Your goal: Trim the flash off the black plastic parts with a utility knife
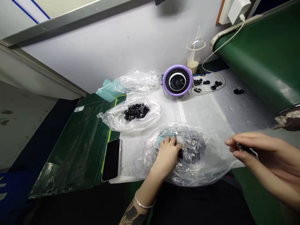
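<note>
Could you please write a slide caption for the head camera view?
Left hand reaches into a clear plastic bag of black parts, right hand pinching a small black part.

Readable text: none | fan display (177, 82), 12 o'clock: digits too small | green mat (77, 150), 9 o'clock: white character (99, 115) unclear

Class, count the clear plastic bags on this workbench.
3: a crumpled clear bag at the back, a clear bag of small black parts mid-bench, and a lumpy clear bag under the left hand. More could be hidden.
</note>
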The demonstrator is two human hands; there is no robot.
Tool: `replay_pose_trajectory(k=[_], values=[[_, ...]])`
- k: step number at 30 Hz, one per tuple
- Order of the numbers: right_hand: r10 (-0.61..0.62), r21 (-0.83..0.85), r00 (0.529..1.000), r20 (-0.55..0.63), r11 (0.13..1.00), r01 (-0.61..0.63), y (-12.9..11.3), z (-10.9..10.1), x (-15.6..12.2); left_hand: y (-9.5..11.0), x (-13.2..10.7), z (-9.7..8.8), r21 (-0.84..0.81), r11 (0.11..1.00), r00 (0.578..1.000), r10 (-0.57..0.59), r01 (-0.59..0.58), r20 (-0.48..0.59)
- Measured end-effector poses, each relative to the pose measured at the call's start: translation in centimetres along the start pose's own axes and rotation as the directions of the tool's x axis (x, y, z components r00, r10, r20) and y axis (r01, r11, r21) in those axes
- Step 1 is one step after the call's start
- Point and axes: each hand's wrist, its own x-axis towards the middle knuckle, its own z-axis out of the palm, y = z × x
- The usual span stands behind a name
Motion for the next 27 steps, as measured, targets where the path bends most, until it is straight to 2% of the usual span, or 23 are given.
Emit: replay_pose_trajectory(k=[2,4,6,9,11,13,15,16,18,22,24,26,27], values=[[0.036,-0.046,0.999,0.015,0.998,-0.035,-0.2,0.1,-0.1,-0.4,0.2,-0.1,-0.025,0.999,1.000,-0.026,0.026,0.002],[0.022,-0.060,0.999,0.035,0.998,-0.020,-0.5,0.2,0.1,-0.5,0.1,-0.6,-0.090,0.996,0.999,-0.020,0.017,-0.028],[0.021,-0.047,0.999,0.049,0.999,-0.019,-0.8,0.3,0.4,-0.1,-0.4,-1.3,-0.193,0.981,0.997,0.006,-0.022,-0.083],[0.107,0.012,0.988,0.108,0.994,-0.109,-1.3,0.5,0.7,1.0,-1.6,-2.7,-0.361,0.925,0.981,0.056,-0.122,-0.188],[0.184,0.079,0.963,0.197,0.976,-0.203,-1.8,1.0,0.9,2.1,-2.5,-3.4,-0.454,0.862,0.952,0.096,-0.226,-0.292],[0.248,0.148,0.917,0.311,0.941,-0.305,-2.4,1.7,1.1,3.2,-3.2,-3.9,-0.524,0.767,0.893,0.140,-0.372,-0.429],[0.261,0.224,0.875,0.408,0.900,-0.374,-3.1,2.6,1.3,4.2,-3.6,-4.2,-0.541,0.684,0.825,0.160,-0.489,-0.542],[0.245,0.267,0.866,0.435,0.884,-0.384,-3.5,3.1,1.4,4.7,-3.7,-4.2,-0.545,0.661,0.806,0.159,-0.516,-0.570],[0.198,0.348,0.879,0.434,0.863,-0.366,-4.0,3.8,1.7,5.3,-3.8,-4.1,-0.587,0.618,0.807,0.138,-0.523,-0.575],[0.144,0.393,0.905,0.401,0.865,-0.312,-4.1,4.1,1.7,5.9,-3.8,-3.7,-0.746,0.421,0.836,0.056,-0.515,-0.546],[0.149,0.352,0.896,0.419,0.882,-0.312,-3.8,3.8,1.4,5.9,-3.9,-3.6,-0.739,0.416,0.821,0.036,-0.531,-0.570],[0.163,0.316,0.906,0.391,0.900,-0.299,-3.3,3.4,1.2,5.7,-3.9,-3.6,-0.677,0.484,0.793,0.056,-0.554,-0.607],[0.139,0.308,0.926,0.352,0.917,-0.255,-3.1,3.2,1.2,5.6,-3.9,-3.7,-0.637,0.526,0.778,0.077,-0.563,-0.623]])
